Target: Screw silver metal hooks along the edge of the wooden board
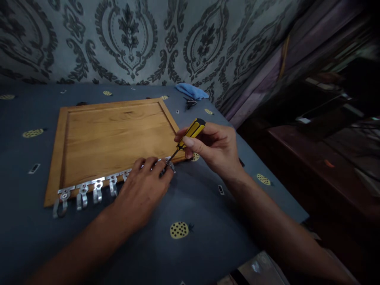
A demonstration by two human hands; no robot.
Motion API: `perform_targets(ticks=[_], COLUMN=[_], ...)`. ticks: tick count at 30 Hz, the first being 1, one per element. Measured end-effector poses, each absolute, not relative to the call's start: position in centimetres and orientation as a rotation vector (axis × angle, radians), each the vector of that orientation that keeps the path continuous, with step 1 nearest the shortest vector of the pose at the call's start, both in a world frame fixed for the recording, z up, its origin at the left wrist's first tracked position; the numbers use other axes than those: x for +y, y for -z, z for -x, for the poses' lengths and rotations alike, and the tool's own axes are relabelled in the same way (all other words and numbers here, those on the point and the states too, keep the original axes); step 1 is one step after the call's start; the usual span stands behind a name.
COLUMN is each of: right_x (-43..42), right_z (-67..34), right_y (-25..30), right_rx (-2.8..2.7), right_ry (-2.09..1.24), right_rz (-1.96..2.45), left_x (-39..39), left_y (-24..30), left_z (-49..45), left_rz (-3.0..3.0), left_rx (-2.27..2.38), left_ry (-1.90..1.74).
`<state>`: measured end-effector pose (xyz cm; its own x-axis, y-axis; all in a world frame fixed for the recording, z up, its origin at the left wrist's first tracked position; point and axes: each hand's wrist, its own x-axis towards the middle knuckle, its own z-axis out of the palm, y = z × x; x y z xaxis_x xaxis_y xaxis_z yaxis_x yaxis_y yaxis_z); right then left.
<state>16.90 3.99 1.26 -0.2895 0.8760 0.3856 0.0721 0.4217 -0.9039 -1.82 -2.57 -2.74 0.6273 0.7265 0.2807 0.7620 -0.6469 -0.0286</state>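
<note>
Pinching a yellow-and-black screwdriver (193,131) between thumb and fingers, the right hand (219,146) has its shaft angled down to the right end of a metal hook rail (97,184). Can't tell if the tip's actually seated in a screw, fingers hide it. The left hand (145,194) lies palm down over the rail, fingers a bit spread, thumb and index right beside the tip; whether they're pinching anything there, I can't tell. The rail runs along the near edge of a framed wooden board (118,138), which lies flat toward the far side of the tabletop (219,237), its near right corner just by the screwdriver. What'd worry me: that driver's pretty tilted, so it could cam out, chew up a screw head, scratch the wood or jab the left fingertips. And if the left hand eases off, the board could slide on the cover or the rail could shift crooked. Further out, a blue cloth (192,91) sits at the tabletop's far edge, close to the far right corner, with a small dark thing (190,103) just in front, too blurry to name.
</note>
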Motion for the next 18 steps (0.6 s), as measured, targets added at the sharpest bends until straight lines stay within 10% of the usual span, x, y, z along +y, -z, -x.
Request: perform_targets(ticks=[18], right_x=[3.7], right_z=[-15.6], right_y=[-0.3], right_rx=[-1.544], right_ry=[-0.722], right_rz=[0.968], left_x=[-2.5], left_y=[2.7], left_z=[1.8], left_rz=[2.719], left_rx=[-1.247], left_ry=[0.379])
